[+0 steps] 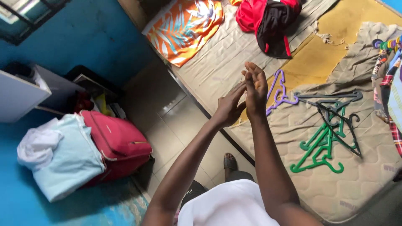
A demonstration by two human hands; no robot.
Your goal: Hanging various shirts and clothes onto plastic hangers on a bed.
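Note:
My left hand [229, 106] and my right hand [255, 88] are raised together in front of me, palms pressed against each other, fingers pointing up. Neither holds anything. They hover above the edge of a bare beige mattress [335, 188]. Just right of my right hand lies a purple plastic hanger [279, 94]. Further right, a pile of green hangers [320, 150] and dark grey hangers [335, 109] is spread on the mattress.
A red and black garment [270, 21] and an orange patterned cloth [184, 25] lie at the mattress's far end. Colourful clothes [389, 79] hang at the right edge. A red suitcase [119, 144] with light blue and white laundry [63, 157] stands on the left by the blue wall.

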